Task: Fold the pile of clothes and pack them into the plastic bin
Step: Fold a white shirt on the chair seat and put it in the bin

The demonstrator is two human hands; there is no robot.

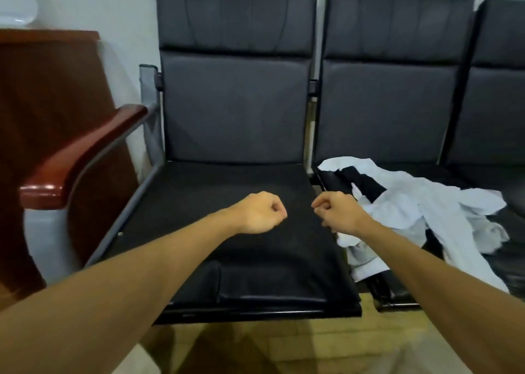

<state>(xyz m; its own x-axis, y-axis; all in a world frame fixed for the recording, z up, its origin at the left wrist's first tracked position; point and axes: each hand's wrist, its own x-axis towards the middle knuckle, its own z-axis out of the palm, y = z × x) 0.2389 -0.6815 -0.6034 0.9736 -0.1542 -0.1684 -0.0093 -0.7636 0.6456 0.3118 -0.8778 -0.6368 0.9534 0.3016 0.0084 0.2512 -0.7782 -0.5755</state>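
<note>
A loose pile of white and black clothes (420, 212) lies crumpled on the middle black seat, spilling over its front edge. My left hand (260, 213) hovers over the left black seat (199, 203) with its fingers curled into a fist, and nothing shows in it. My right hand (336, 212) is curled the same way at the gap between the two seats, just left of the pile, with white cloth right behind the wrist. I see nothing held in it. No plastic bin is in view.
Three joined black padded chairs stand against a white wall. A red-brown wooden armrest (82, 158) borders the left seat, with a dark wooden panel (51, 95) behind it. Tan tiled floor (284, 345) runs below the seat fronts.
</note>
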